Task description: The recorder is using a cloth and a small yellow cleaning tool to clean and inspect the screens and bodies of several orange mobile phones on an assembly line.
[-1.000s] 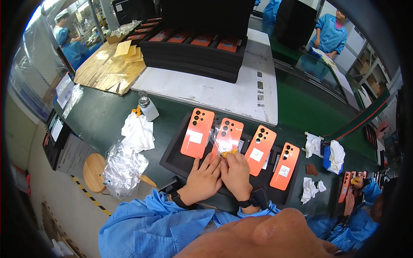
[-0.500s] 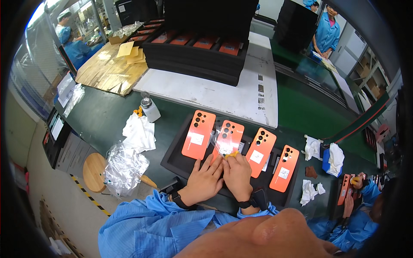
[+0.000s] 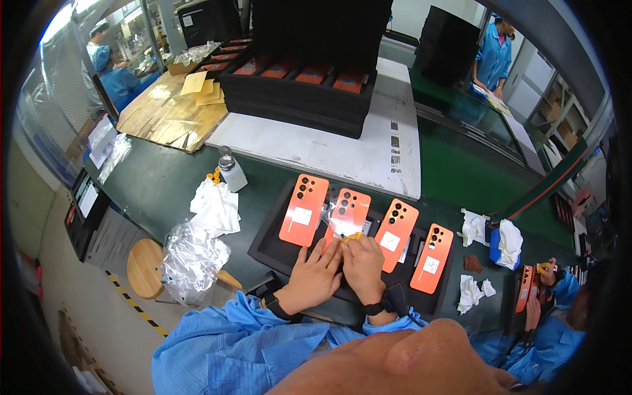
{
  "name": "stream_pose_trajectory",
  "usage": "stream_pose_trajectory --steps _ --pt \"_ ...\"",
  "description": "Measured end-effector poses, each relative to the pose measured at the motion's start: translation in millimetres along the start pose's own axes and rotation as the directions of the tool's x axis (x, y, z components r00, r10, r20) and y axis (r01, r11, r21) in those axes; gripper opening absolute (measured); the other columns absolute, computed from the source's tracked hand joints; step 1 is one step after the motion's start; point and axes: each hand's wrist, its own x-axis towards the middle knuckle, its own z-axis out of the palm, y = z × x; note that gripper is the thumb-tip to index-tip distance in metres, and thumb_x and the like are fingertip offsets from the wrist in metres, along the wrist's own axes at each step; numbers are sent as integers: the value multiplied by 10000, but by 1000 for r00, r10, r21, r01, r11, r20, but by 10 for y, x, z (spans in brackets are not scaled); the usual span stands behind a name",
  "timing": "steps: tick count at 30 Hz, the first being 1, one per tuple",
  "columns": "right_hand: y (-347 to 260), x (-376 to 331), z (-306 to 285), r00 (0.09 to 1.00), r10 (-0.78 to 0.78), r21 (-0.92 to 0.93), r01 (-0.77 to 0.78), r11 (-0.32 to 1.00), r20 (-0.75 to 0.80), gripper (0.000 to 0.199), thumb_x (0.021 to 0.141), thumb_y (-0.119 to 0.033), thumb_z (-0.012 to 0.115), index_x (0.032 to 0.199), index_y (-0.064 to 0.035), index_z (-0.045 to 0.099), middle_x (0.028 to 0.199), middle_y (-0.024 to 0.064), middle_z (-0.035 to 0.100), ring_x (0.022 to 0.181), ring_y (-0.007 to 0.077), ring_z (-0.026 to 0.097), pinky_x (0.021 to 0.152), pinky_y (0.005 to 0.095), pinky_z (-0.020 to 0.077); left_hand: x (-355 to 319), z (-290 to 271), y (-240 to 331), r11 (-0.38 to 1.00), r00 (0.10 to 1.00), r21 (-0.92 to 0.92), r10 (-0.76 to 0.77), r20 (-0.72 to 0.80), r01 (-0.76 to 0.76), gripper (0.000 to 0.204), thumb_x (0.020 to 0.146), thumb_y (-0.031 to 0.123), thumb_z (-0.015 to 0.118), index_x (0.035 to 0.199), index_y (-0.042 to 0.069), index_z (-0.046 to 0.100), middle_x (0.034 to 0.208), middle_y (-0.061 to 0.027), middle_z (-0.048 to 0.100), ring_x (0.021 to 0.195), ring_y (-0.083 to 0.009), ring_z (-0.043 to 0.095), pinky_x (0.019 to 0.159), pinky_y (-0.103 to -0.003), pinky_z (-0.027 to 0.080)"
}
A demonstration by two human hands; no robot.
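Observation:
Four orange phones lie camera side up in a black foam tray (image 3: 263, 245), each with a white label. My left hand (image 3: 315, 273) is open, its fingers stretched over the lower end of the second phone (image 3: 351, 205) from the left. A clear plastic film (image 3: 334, 216) covers part of that phone. My right hand (image 3: 364, 266) is closed, with a small yellow piece (image 3: 354, 236) at its fingertips, against the same phone. To the left lies the first phone (image 3: 305, 204); to the right are the third phone (image 3: 398, 224) and the fourth phone (image 3: 434, 247).
Crumpled clear film (image 3: 191, 260), white cloths (image 3: 216, 207) and a pump bottle (image 3: 232, 172) stand left. A black foam box (image 3: 296, 102) with phones is behind. Right are a blue box (image 3: 495, 247) of wipes and a co-worker's hand (image 3: 546, 276) at other phones.
Both hands stay at the second phone with almost no movement. The whole view has shifted slightly. The person standing at the far right has turned and bent their head.

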Motion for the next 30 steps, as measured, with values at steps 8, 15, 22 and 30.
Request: stream_pose_trajectory --steps 8,15,22,30 --pt "5 -1 16 1000 -13 15 14 1000 -25 132 897 -135 645 865 -14 690 806 128 607 771 336 579 686 442 461 -13 -24 5 1000 1000 10 -1 19 1 572 880 322 640 1359 18 571 1454 -155 520 1309 -362 495 994 -573 419" --pt "8 7 -5 996 -26 44 30 999 -89 112 885 -111 670 851 -4 674 790 146 581 755 355 574 659 445 446 -8 -30 12 999 999 32 -2 43 0 595 880 336 637 1378 23 552 1446 -143 526 1309 -359 492 1009 -572 412" --pt "13 12 -10 994 -34 37 38 999 -102 115 882 -116 674 853 -5 678 793 140 582 758 354 570 669 441 443 6 -21 17 999 999 40 6 45 -8 578 882 334 634 1364 21 565 1443 -142 530 1313 -358 482 1010 -565 405" --pt "6 -9 -3 991 -54 25 57 998 -121 109 875 -135 674 850 -29 684 797 111 580 767 325 561 709 435 439 -11 -7 13 999 1000 27 18 12 -19 541 882 320 636 1329 19 593 1440 -146 533 1308 -365 479 1006 -563 398"
